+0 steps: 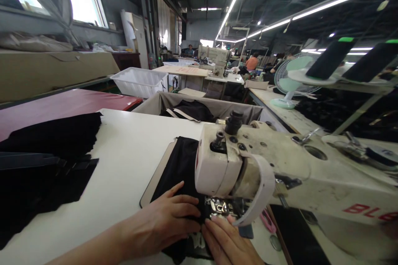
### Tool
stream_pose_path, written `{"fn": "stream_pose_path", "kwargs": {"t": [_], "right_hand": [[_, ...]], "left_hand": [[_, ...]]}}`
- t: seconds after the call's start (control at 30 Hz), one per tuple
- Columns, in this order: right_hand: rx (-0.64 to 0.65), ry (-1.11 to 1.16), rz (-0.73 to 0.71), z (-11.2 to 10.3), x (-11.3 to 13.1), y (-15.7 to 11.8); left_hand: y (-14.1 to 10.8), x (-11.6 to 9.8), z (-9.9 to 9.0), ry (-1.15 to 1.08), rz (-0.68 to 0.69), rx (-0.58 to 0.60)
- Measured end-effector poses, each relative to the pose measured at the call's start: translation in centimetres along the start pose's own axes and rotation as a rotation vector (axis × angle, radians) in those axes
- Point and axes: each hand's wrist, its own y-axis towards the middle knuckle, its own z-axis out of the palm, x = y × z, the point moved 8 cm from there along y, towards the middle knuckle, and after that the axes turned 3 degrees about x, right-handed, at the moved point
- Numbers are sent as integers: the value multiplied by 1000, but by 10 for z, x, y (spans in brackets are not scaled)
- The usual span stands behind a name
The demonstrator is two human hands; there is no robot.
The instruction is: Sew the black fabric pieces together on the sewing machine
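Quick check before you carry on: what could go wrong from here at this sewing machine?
The right hand lies very close to the metal presser foot, so its fingertips could be at risk if the machine runs. The black fabric seems held in place only by the right hand and left hand on a smooth tan board, so it might slip out of line.

Red capitals (370,212) starting "BL" on the cream sewing machine arm (314,165), the remaining letters too skewed to read.
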Motion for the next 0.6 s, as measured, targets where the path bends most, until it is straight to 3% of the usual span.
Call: {"fn": "stream_pose_path", "kwargs": {"t": [0.1, 0.3, 0.47, 0.53, 0.6], "right_hand": [[-1, -83, 40, 7, -4, -6], [2, -6, 113, 6, -9, -6], [46, 72, 54, 0, 2, -1], [63, 276, 175, 1, -1, -6], [28, 732, 408, 3, -11, -18]], "left_hand": [[8, 6, -7, -19, -32, 1], [16, 22, -10, -32, -92, -60], [20, 38, -10, 21, -153, -92], [16, 43, -14, 55, -236, -141], [6, 41, -16, 130, -362, -192]]}}
